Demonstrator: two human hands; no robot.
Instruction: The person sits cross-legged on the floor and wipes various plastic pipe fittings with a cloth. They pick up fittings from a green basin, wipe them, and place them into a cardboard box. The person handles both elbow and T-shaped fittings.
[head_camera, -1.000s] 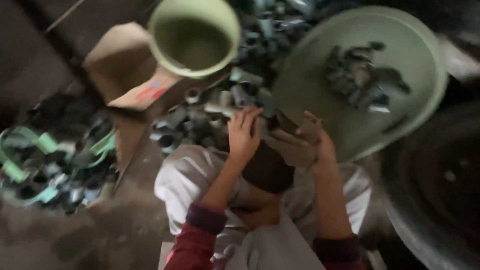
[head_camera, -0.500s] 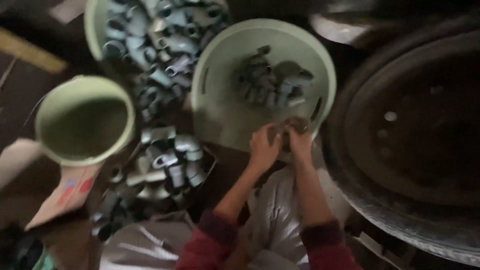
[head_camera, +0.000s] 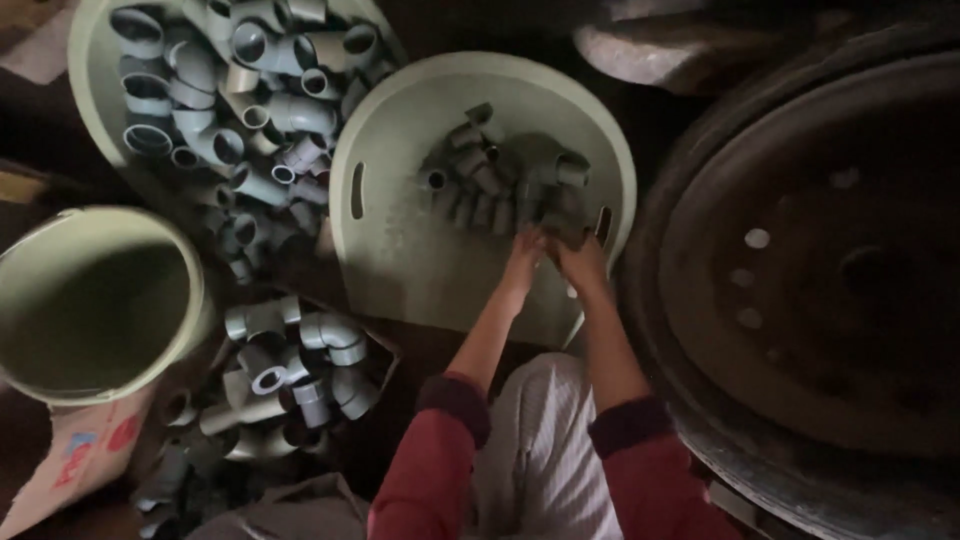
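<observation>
Both your hands are in the pale green basin (head_camera: 400, 240), at the near edge of its pile of grey pipe fittings (head_camera: 490, 180). Your left hand (head_camera: 522, 262) and right hand (head_camera: 580, 262) sit close together, fingers seemingly curled on a fitting, though the dim view leaves that unclear. You look to be sorting or joining pieces; next, work the piece steadily without scattering the pile.

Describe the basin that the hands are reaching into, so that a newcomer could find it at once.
Beside the big dark wheel lies a pale green basin with slot handles. Both hands reach into it. Unlike the fuller basin at its left, it holds only a small cluster of grey pipe fittings.
</observation>
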